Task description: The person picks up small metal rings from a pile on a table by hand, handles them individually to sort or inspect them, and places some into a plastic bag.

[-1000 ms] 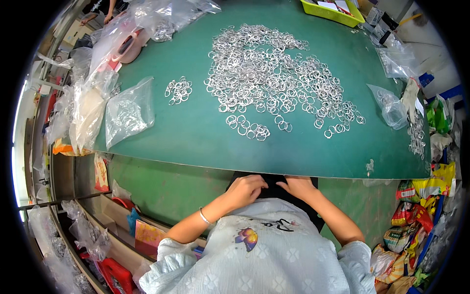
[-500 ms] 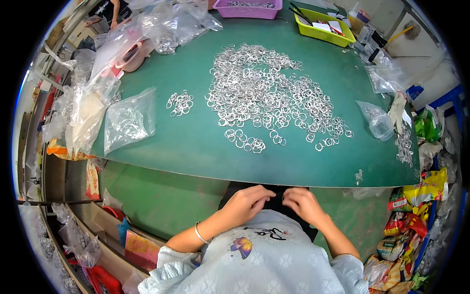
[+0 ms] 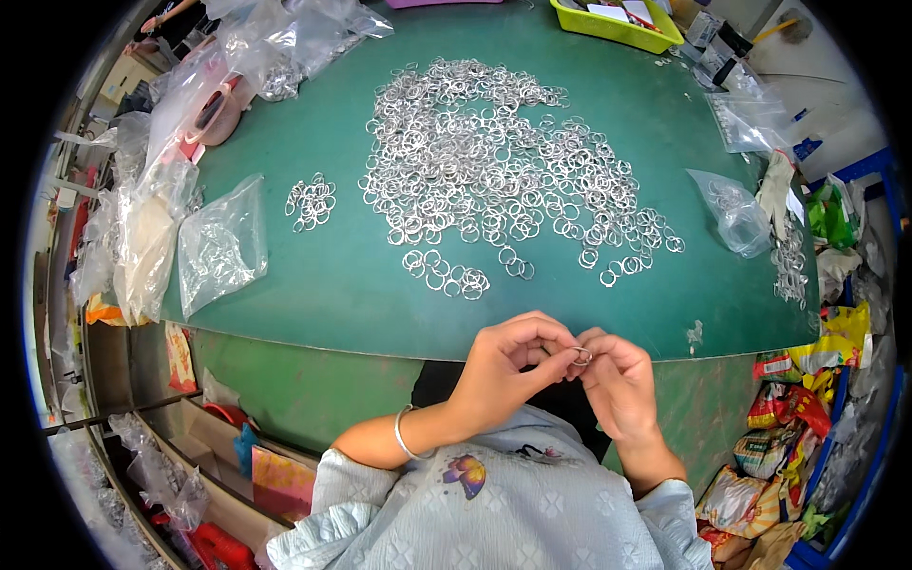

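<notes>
Ring (image 3: 582,356), silvery and small, sits between my two hands by the near edge of the green table (image 3: 313,285), and I take it as the centre of my clock, with twelve at the table's far side; the thumb and forefinger of my left hand (image 3: 503,366) pinch it from nine o'clock, the gap between them narrow; the fingers of my right hand (image 3: 617,385) are drawn in close at three o'clock and seem to touch it, though I cannot tell whether they grip it too. What could go wrong, I judge, is a slip; the metal looks smooth and thin, and my fingertips cover only a little of it, so a loosened pinch or a tug from one side could drop it over the edge to the green floor (image 3: 313,380); flicked forward, it could get lost among the loose rings (image 3: 470,282) at ten o'clock or the big heap of rings (image 3: 456,157) at eleven. Being round, it has no true long axis; from above it shows as a tilted oval, leaning roughly from ten to four o'clock, too small for me to say which way its face points.
</notes>
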Demonstrator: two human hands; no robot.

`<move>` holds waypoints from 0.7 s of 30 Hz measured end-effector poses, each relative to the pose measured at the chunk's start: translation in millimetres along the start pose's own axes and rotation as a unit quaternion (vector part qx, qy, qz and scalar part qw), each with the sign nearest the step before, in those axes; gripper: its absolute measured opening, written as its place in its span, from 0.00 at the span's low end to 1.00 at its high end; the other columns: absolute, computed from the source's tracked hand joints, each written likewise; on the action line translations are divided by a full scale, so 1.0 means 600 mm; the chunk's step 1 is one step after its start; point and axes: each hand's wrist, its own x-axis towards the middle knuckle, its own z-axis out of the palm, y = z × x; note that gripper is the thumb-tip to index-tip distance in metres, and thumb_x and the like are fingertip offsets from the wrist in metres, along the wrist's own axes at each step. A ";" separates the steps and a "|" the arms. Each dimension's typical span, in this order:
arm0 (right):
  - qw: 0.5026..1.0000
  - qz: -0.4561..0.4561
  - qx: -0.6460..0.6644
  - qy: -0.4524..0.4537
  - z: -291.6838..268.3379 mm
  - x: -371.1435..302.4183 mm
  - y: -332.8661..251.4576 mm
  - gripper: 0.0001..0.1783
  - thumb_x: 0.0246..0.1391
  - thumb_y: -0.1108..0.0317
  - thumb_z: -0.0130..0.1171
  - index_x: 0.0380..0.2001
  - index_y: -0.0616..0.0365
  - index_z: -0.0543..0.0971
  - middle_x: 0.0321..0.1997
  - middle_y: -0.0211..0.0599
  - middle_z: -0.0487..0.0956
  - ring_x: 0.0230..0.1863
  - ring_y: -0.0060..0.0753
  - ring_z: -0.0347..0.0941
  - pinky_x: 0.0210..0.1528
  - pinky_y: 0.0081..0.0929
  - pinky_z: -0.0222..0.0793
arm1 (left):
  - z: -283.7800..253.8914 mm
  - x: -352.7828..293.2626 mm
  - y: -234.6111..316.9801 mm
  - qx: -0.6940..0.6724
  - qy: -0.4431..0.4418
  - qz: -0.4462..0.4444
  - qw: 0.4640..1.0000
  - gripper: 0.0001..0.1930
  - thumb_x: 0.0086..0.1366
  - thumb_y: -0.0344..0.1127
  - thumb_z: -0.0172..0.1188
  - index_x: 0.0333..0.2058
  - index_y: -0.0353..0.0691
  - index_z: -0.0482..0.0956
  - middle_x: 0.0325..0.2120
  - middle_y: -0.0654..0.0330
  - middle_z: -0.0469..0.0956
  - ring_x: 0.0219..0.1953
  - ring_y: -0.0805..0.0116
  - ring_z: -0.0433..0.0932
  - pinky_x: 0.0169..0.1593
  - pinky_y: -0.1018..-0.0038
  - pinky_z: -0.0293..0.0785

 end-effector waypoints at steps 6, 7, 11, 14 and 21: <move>0.972 -0.124 -0.199 0.007 0.003 0.021 -0.010 0.06 0.44 0.85 0.51 0.29 0.70 0.73 0.31 0.39 0.72 0.34 0.28 0.67 0.38 0.22 0.63 | -0.006 0.012 -0.003 -0.069 0.033 -0.034 0.996 0.06 0.56 0.20 0.52 0.34 0.27 0.73 0.32 0.58 0.70 0.30 0.74 0.73 0.34 0.82 0.72; 0.968 -0.131 -0.211 0.011 0.003 0.024 -0.011 0.06 0.44 0.85 0.51 0.29 0.70 0.73 0.30 0.40 0.72 0.34 0.28 0.67 0.38 0.22 0.63 | -0.006 0.013 -0.001 -0.073 0.036 -0.043 0.996 0.06 0.56 0.20 0.52 0.34 0.27 0.73 0.32 0.58 0.70 0.30 0.74 0.73 0.34 0.82 0.72; 0.992 -0.065 -0.108 0.025 0.004 0.027 -0.015 0.05 0.42 0.84 0.54 0.27 0.69 0.74 0.29 0.39 0.72 0.32 0.28 0.67 0.35 0.22 0.63 | -0.005 0.013 0.012 -0.043 0.009 -0.019 0.999 0.07 0.56 0.21 0.53 0.35 0.27 0.73 0.32 0.57 0.71 0.30 0.74 0.73 0.33 0.83 0.71; 0.982 -0.117 -0.149 0.001 -0.001 0.034 -0.014 0.07 0.40 0.84 0.57 0.27 0.68 0.74 0.28 0.39 0.72 0.31 0.29 0.66 0.33 0.22 0.62 | -0.007 0.019 0.015 0.001 0.000 0.001 1.000 0.07 0.56 0.20 0.53 0.35 0.27 0.73 0.30 0.57 0.72 0.29 0.74 0.73 0.32 0.82 0.71; 0.917 -0.224 -0.324 0.061 0.035 0.039 -0.034 0.09 0.36 0.84 0.58 0.27 0.67 0.75 0.28 0.37 0.71 0.30 0.30 0.64 0.34 0.22 0.60 | -0.012 0.034 0.004 -0.231 -0.025 -0.195 0.953 0.07 0.57 0.26 0.53 0.35 0.30 0.74 0.26 0.58 0.74 0.27 0.74 0.73 0.30 0.81 0.70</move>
